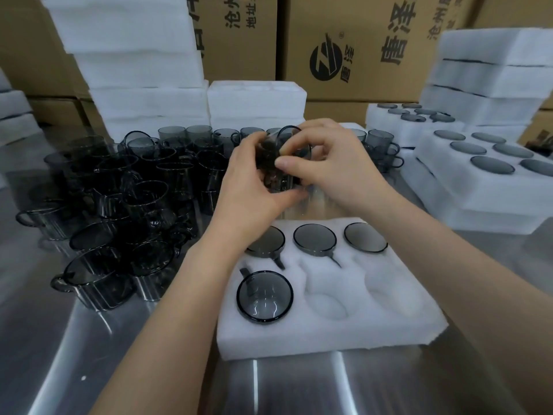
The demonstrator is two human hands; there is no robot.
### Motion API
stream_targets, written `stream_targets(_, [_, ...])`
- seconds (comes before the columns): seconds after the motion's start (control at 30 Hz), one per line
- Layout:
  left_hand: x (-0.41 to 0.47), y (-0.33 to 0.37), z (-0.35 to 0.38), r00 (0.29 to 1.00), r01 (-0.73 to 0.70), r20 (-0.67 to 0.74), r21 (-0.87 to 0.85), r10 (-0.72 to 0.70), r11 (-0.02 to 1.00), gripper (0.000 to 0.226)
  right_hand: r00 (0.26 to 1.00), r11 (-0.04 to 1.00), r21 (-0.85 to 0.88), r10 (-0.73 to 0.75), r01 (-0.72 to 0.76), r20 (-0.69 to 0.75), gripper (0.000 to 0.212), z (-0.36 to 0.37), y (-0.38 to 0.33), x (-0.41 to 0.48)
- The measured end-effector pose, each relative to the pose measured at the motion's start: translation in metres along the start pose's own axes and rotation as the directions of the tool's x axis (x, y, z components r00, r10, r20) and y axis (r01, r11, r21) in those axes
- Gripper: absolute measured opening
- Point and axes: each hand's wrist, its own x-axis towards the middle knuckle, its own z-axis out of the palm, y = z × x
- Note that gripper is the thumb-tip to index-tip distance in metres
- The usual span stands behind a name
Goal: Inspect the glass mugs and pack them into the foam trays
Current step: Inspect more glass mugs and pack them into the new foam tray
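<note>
Both hands hold one smoky grey glass mug (276, 167) up above the table. My left hand (251, 187) grips it from the left and below; my right hand (332, 163) pinches it from the right, and the mug's handle arcs above the fingers. Below lies a white foam tray (329, 327) with six pockets. Several pockets hold mugs, among them one at front left (264, 295) and one at back middle (314, 237). The front middle and front right pockets show only foam. A crowd of loose grey mugs (119, 205) stands on the steel table at left.
Filled foam trays (484, 181) are stacked at right, with more behind (413, 124). Tall piles of blank foam (134, 64) and a foam tray (257, 100) stand at the back, before printed cardboard boxes (359, 46). The steel table (299, 390) edge runs near me.
</note>
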Motion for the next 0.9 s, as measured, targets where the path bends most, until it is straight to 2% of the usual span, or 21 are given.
stream_targets(0.1, [-0.002,0.001,0.003,0.999,0.003,0.042,-0.031,-0.002,1.0,0.086,1.0,0.996,0.085,-0.009,0.007,0.019,0.038,-0.006,0.006,-0.013])
stream_targets(0.17, [-0.002,0.001,0.002,0.999,-0.017,0.039,0.001,0.017,1.0,0.076,0.999,0.986,0.163,0.023,-0.027,0.031,0.054,-0.008,0.012,-0.017])
stream_targets(0.23, [-0.003,0.002,0.0,0.998,-0.027,0.062,0.031,0.025,0.999,0.074,0.997,0.983,0.17,0.07,-0.076,0.036,0.064,-0.008,0.017,-0.02])
stream_targets(0.4, [-0.005,0.002,-0.001,0.993,-0.07,0.104,0.069,0.062,0.995,0.064,0.99,0.973,0.196,0.11,-0.126,0.087,0.042,-0.003,0.025,-0.024])
stream_targets(0.67, [-0.004,-0.002,0.0,0.989,-0.096,0.123,0.121,0.081,0.988,0.06,0.974,0.954,0.205,0.224,-0.22,0.001,0.034,0.006,0.028,-0.022])
stream_targets(0.8, [-0.002,-0.005,-0.001,0.985,-0.094,0.156,0.13,0.074,0.987,0.059,0.962,0.909,0.332,0.274,-0.253,-0.015,0.026,0.006,0.029,-0.019])
stream_targets(0.9, [0.0,-0.006,-0.002,0.984,-0.077,0.166,0.108,0.058,0.991,0.06,0.939,0.829,0.456,0.339,-0.324,0.051,0.024,0.002,0.034,-0.019])
